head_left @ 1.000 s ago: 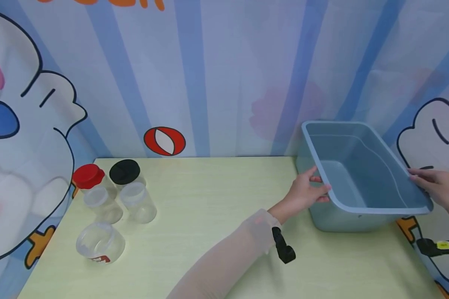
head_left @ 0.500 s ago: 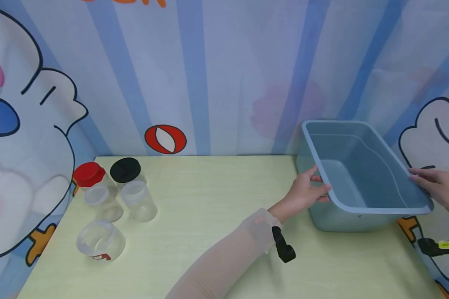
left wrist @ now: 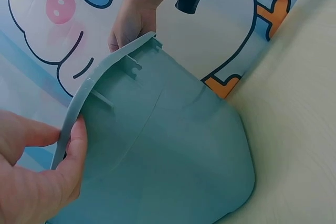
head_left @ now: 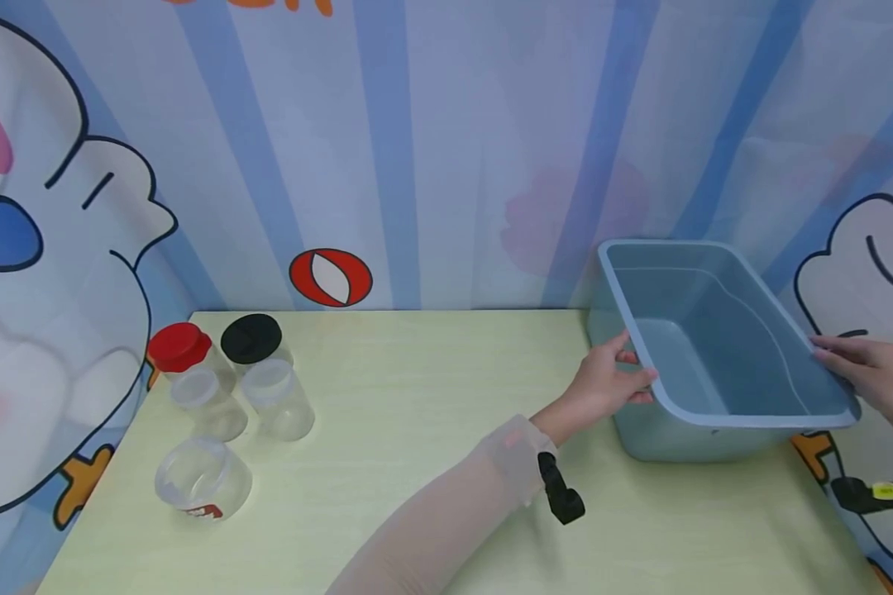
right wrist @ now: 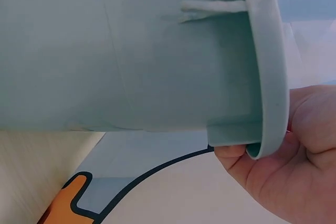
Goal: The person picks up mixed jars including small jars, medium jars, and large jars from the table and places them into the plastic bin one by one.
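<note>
A grey-blue plastic tub (head_left: 714, 347) stands at the table's right end, empty inside. My left hand (head_left: 610, 380) grips its left rim, thumb over the edge (left wrist: 63, 145). My right hand (head_left: 866, 376) grips the opposite rim, fingers curled under the lip (right wrist: 273, 166). The left wrist view shows the tub's outer wall (left wrist: 168, 156) with the right hand (left wrist: 131, 24) at the far rim.
Several clear jars sit at the table's left: one with a red lid (head_left: 177, 347), one with a black lid (head_left: 250, 339), two upright open ones (head_left: 275, 397), and one lying on its side (head_left: 201, 479). A cartoon-printed curtain backs the pale green table (head_left: 417, 413).
</note>
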### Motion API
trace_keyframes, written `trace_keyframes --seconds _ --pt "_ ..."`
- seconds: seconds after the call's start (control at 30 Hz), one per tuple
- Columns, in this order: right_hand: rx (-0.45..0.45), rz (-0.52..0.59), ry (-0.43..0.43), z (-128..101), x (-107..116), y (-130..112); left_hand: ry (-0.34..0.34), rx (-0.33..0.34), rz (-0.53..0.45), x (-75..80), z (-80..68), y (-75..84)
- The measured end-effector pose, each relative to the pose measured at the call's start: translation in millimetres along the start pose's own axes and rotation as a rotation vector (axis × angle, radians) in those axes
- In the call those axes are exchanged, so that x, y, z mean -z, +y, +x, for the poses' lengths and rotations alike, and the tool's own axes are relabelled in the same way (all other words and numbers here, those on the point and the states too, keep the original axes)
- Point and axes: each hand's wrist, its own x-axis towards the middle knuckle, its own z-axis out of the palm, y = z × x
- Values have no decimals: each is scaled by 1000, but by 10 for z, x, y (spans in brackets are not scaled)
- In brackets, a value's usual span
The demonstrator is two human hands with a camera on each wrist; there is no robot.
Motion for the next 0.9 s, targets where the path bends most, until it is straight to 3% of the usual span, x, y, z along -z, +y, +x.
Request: trace_keyframes --seconds 0.9 --pt "-18 25 -45 -88 -85 -117 -14 5 -6 138 -150 26"
